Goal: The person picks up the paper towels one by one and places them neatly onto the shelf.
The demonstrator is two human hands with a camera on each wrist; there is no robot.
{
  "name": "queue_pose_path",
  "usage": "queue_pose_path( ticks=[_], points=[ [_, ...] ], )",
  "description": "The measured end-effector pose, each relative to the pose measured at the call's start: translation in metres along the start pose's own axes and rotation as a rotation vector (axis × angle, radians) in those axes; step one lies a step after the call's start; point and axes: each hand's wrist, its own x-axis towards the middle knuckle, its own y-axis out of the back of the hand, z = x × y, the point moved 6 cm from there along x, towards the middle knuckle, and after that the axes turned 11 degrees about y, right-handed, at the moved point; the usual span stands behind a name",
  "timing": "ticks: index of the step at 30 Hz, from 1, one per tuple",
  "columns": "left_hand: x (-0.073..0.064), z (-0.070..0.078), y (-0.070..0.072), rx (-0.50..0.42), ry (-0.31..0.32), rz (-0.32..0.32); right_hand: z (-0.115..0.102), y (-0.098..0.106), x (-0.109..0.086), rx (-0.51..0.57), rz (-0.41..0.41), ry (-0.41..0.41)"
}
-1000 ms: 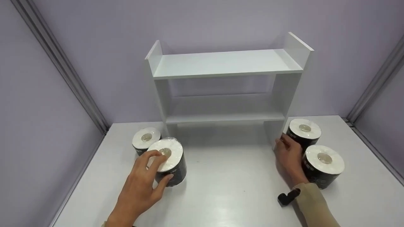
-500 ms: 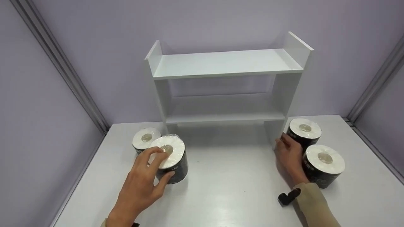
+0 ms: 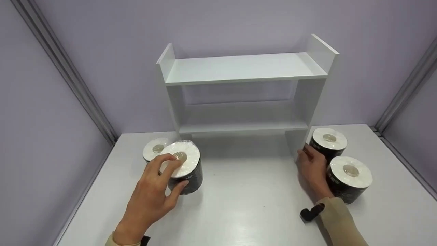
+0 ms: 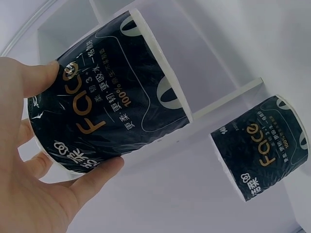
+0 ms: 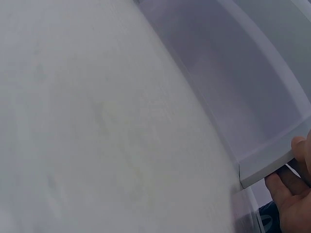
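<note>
My left hand (image 3: 150, 194) grips a paper roll (image 3: 191, 157) with a white top and black printed wrap. Its thumb and fingers curl round the wrap (image 4: 116, 87) in the left wrist view, with the roll tilted there. Just behind it stands a second, similar roll (image 3: 149, 150), partly covered by the held one. On the right, my right hand (image 3: 312, 167) is at the lower front edge of the white shelf unit's (image 3: 245, 68) right side panel. The right wrist view shows thumb and fingers pinching that panel (image 5: 267, 165) near the tabletop.
Two more rolls, a rear one (image 3: 329, 138) and a front one (image 3: 351, 172), stand right of my right hand. The shelf unit has an upper board and a middle board (image 3: 244, 118), above the white table (image 3: 235, 205). Pale walls enclose the table.
The roll in my left hand has moved slightly up in the head view, toward the shelf unit, overlapping the roll behind it more. My right hand keeps its place on the side panel.
</note>
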Motion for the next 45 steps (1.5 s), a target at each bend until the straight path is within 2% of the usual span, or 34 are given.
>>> queue_pose_path(
  ticks=[2, 7, 9, 14, 19, 26, 32, 40, 45],
  points=[
    [0.001, 0.001, 0.0, -0.004, -0.006, 0.002, 0.0, -0.001, 0.0, 0.012, -0.003, -0.01],
    [0.001, 0.001, 0.001, -0.004, -0.006, -0.003, 0.001, -0.008, -0.002, 0.162, -0.029, -0.099],
    [0.002, 0.001, 0.001, -0.006, -0.001, -0.001, 0.001, -0.01, -0.002, 0.165, -0.032, -0.097],
    [0.006, 0.001, 0.001, -0.014, -0.004, 0.0, 0.0, -0.008, 0.0, 0.096, -0.028, -0.07],
    [0.009, 0.002, 0.0, -0.011, -0.016, 0.012, 0.001, -0.008, -0.003, 0.113, -0.051, -0.114],
    [0.014, 0.005, 0.001, -0.026, -0.013, 0.013, 0.002, -0.004, -0.002, 0.049, -0.026, -0.038],
    [0.017, 0.005, 0.001, -0.01, -0.022, 0.023, 0.004, -0.003, -0.001, 0.034, -0.025, -0.028],
    [0.02, 0.005, 0.001, -0.013, -0.011, 0.009, 0.001, -0.005, -0.002, 0.06, -0.038, -0.044],
    [0.023, 0.008, 0.002, -0.02, -0.029, 0.025, -0.001, -0.009, -0.005, 0.195, -0.041, -0.126]
  ],
)
